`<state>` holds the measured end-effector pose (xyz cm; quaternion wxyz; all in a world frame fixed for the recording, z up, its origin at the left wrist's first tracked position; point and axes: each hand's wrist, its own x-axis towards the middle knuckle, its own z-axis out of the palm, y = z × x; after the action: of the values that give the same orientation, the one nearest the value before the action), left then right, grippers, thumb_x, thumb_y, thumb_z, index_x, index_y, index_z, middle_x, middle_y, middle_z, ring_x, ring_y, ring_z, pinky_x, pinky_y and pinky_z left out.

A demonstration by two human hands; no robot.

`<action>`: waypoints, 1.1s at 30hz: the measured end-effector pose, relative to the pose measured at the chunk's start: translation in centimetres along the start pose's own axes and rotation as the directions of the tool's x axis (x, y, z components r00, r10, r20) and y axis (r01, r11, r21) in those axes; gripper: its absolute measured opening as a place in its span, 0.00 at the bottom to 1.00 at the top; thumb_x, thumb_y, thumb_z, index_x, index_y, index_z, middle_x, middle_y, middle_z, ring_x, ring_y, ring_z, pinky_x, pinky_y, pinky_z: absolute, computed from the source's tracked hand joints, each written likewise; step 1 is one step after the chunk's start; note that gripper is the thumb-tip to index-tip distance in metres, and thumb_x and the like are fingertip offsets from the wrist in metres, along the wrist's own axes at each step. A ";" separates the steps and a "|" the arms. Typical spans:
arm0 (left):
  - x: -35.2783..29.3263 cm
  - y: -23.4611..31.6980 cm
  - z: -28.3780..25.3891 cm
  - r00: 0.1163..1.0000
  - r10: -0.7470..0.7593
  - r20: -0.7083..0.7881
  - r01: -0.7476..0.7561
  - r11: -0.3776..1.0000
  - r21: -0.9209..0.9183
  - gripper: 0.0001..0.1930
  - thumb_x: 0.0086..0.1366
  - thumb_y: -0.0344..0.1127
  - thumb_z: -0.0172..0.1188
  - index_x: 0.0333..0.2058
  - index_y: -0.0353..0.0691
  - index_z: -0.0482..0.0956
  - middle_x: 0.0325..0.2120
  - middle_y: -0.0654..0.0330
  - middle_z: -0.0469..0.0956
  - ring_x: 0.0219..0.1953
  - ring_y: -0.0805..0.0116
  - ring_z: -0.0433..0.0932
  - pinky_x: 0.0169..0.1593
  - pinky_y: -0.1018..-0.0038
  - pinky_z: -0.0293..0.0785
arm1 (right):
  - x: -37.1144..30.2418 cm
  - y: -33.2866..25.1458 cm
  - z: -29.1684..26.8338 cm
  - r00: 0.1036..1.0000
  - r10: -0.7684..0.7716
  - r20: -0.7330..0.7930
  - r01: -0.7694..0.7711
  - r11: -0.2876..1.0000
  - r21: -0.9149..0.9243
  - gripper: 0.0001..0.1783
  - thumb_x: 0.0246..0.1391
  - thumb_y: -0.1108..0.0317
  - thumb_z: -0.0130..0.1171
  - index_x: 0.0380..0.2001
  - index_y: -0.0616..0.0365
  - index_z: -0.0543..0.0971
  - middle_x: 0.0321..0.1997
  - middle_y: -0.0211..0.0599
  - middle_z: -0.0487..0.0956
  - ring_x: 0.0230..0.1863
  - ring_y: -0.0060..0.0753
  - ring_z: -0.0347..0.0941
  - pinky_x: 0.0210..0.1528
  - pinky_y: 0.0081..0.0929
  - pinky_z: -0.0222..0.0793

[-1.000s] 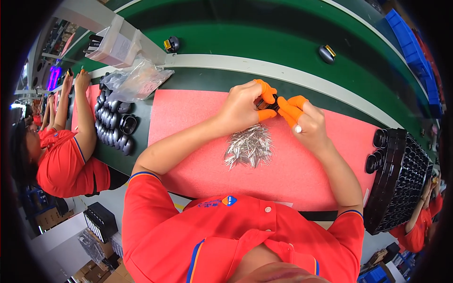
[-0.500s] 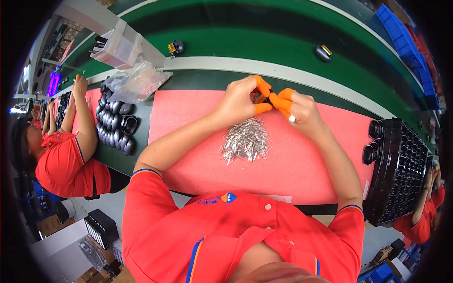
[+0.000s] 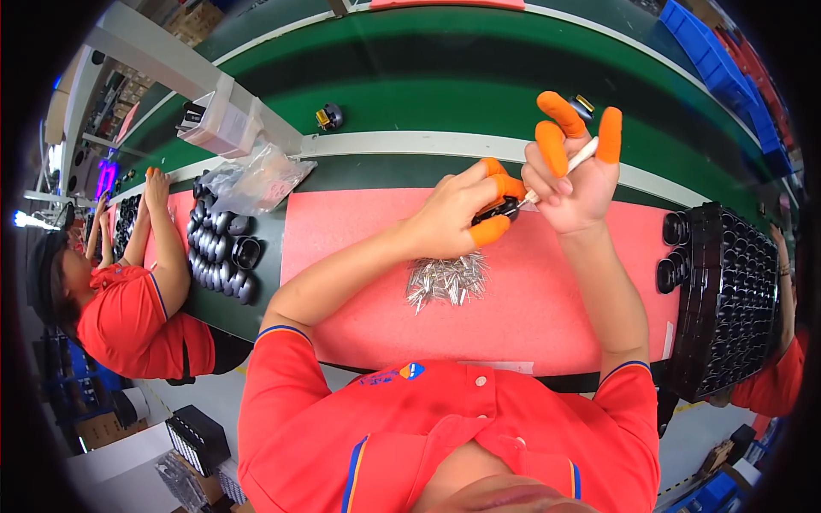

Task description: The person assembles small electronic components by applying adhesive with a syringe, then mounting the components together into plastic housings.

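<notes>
A small dark part point(image 3: 506, 208) sits pinched between the fingertips of the left hand point(image 3: 453, 218), raised above the pink mat point(image 3: 359, 282) at about the middle of the bench. The thumb and two fingers of that hand wear orange rubber caps and are closed tight around the part. Touching the part from the right is a thin pale stick point(image 3: 571, 162), held slantwise in the right hand point(image 3: 577, 184); the lower fingers curl around the stick, while three orange-capped fingers stand spread and lifted clear of it. Just below the hands, lying on the mat, is a loose heap of small silver metal pieces point(image 3: 446, 280). At the mat's right edge stands a black tray point(image 3: 735, 299) with many round pockets, and a few dark round parts sit at its near left side. To the left of the mat a cluster of shiny dark cups point(image 3: 221, 252) rests on the bench, with a crumpled clear plastic bag point(image 3: 256, 178) just behind them. Beyond the mat runs a green conveyor belt point(image 3: 428, 103), carrying a small dark item point(image 3: 329, 115) well apart from the hands. At the far left another person in a red shirt point(image 3: 128, 316) works at the same bench with arms stretched forward.
</notes>
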<state>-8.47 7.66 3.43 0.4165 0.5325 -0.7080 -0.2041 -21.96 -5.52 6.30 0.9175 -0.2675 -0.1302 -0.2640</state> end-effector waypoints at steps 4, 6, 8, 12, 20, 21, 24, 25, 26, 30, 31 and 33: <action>0.0 0.0 2.1 0.983 0.066 -0.169 -0.090 0.986 -0.138 0.20 0.49 0.32 0.69 0.41 0.37 0.76 0.33 0.56 0.71 0.30 0.60 0.73 0.34 0.69 0.70 | -0.5 0.4 -1.0 0.999 -0.018 0.050 0.014 0.997 0.078 0.44 0.60 0.32 0.36 0.54 0.66 0.73 0.12 0.29 0.59 0.10 0.19 0.48 0.10 0.19 0.45; -0.1 0.1 1.8 0.982 0.065 -0.175 -0.089 0.987 -0.134 0.20 0.46 0.32 0.73 0.38 0.36 0.77 0.30 0.56 0.72 0.30 0.61 0.73 0.34 0.70 0.70 | -0.6 0.7 -0.9 1.000 -0.010 0.017 0.008 0.997 0.072 0.44 0.59 0.31 0.37 0.51 0.65 0.76 0.10 0.28 0.57 0.10 0.19 0.47 0.10 0.19 0.45; -0.1 0.6 1.7 0.983 0.010 -0.181 -0.045 0.981 -0.190 0.19 0.46 0.31 0.72 0.36 0.36 0.76 0.30 0.56 0.72 0.29 0.61 0.73 0.33 0.70 0.70 | -0.5 0.9 -0.9 0.993 -0.028 0.111 0.020 0.997 0.080 0.43 0.60 0.32 0.36 0.49 0.64 0.77 0.10 0.28 0.57 0.09 0.19 0.47 0.09 0.19 0.44; -0.3 0.7 1.6 0.979 -0.018 -0.205 -0.027 0.976 -0.215 0.16 0.46 0.31 0.71 0.33 0.35 0.75 0.27 0.56 0.72 0.28 0.61 0.73 0.31 0.71 0.70 | -0.8 1.6 -0.5 0.997 -0.051 0.049 0.049 0.998 0.038 0.41 0.62 0.34 0.34 0.45 0.63 0.79 0.09 0.29 0.58 0.08 0.20 0.45 0.08 0.19 0.43; -0.2 0.3 2.3 0.969 -0.080 -0.235 0.037 0.983 -0.183 0.15 0.44 0.29 0.69 0.30 0.35 0.73 0.26 0.54 0.72 0.27 0.56 0.74 0.30 0.67 0.70 | -1.3 2.7 -0.3 0.979 -0.153 0.136 0.176 0.968 -0.178 0.35 0.66 0.45 0.31 0.39 0.64 0.79 0.05 0.31 0.60 0.05 0.22 0.46 0.07 0.21 0.45; 0.0 0.2 2.3 0.969 -0.078 -0.235 0.046 0.989 -0.141 0.14 0.44 0.28 0.69 0.29 0.35 0.73 0.27 0.54 0.72 0.28 0.54 0.75 0.30 0.66 0.71 | -1.3 2.6 -0.6 0.978 -0.156 0.138 0.179 0.968 -0.175 0.35 0.66 0.45 0.31 0.39 0.64 0.79 0.05 0.31 0.60 0.05 0.22 0.46 0.07 0.21 0.45; 1.2 -0.2 1.3 0.985 -0.050 -0.163 0.075 0.986 0.151 0.14 0.45 0.30 0.69 0.29 0.35 0.74 0.32 0.53 0.71 0.29 0.51 0.75 0.31 0.64 0.73 | -0.4 2.2 -1.5 0.982 -0.151 0.115 0.171 0.968 -0.185 0.36 0.66 0.43 0.30 0.40 0.65 0.79 0.06 0.31 0.60 0.07 0.23 0.48 0.09 0.21 0.47; 2.0 -1.0 1.1 0.993 -0.006 -0.121 0.042 0.954 0.296 0.17 0.46 0.33 0.69 0.36 0.38 0.75 0.36 0.52 0.70 0.30 0.49 0.76 0.33 0.62 0.75 | 0.1 1.3 -1.4 0.983 -0.164 0.087 0.181 0.955 -0.233 0.37 0.65 0.42 0.30 0.40 0.65 0.79 0.07 0.31 0.61 0.09 0.23 0.49 0.11 0.21 0.47; 2.8 -2.3 1.1 0.993 -0.007 -0.120 0.044 0.950 0.308 0.17 0.46 0.33 0.69 0.36 0.38 0.75 0.36 0.52 0.70 0.30 0.49 0.76 0.33 0.62 0.75 | 0.3 0.6 -1.3 0.982 -0.181 0.058 0.190 0.941 -0.281 0.38 0.65 0.41 0.30 0.40 0.66 0.79 0.08 0.31 0.61 0.10 0.23 0.51 0.12 0.20 0.47; 7.4 -7.5 0.3 0.957 -0.123 -0.263 0.215 0.909 0.358 0.30 0.46 0.35 0.72 0.50 0.42 0.72 0.40 0.50 0.71 0.39 0.49 0.76 0.41 0.59 0.74 | -1.2 -0.2 0.0 0.978 -0.206 -0.026 0.133 0.718 -0.683 0.42 0.64 0.36 0.29 0.36 0.68 0.79 0.12 0.31 0.68 0.11 0.21 0.53 0.14 0.20 0.47; 8.5 -9.0 0.1 0.955 -0.094 -0.281 0.198 0.907 0.372 0.32 0.46 0.37 0.73 0.51 0.39 0.71 0.42 0.48 0.73 0.46 0.47 0.74 0.47 0.57 0.72 | -2.0 -0.6 0.2 0.994 -0.110 0.009 0.075 0.610 -0.789 0.40 0.63 0.38 0.36 0.32 0.68 0.80 0.15 0.33 0.72 0.13 0.20 0.57 0.15 0.19 0.48; 9.8 -11.6 0.3 0.953 -0.062 -0.297 0.205 0.852 0.481 0.32 0.48 0.40 0.72 0.52 0.38 0.71 0.45 0.48 0.73 0.47 0.46 0.73 0.48 0.57 0.71 | -3.1 0.1 -0.2 0.999 0.004 0.042 0.038 0.387 -0.921 0.32 0.59 0.43 0.47 0.32 0.68 0.82 0.16 0.34 0.73 0.15 0.20 0.64 0.18 0.18 0.56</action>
<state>-2.75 -5.49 -1.62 0.3391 0.6942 -0.6340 0.0349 -24.46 -4.26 4.94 0.6106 -0.7342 0.0179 -0.2963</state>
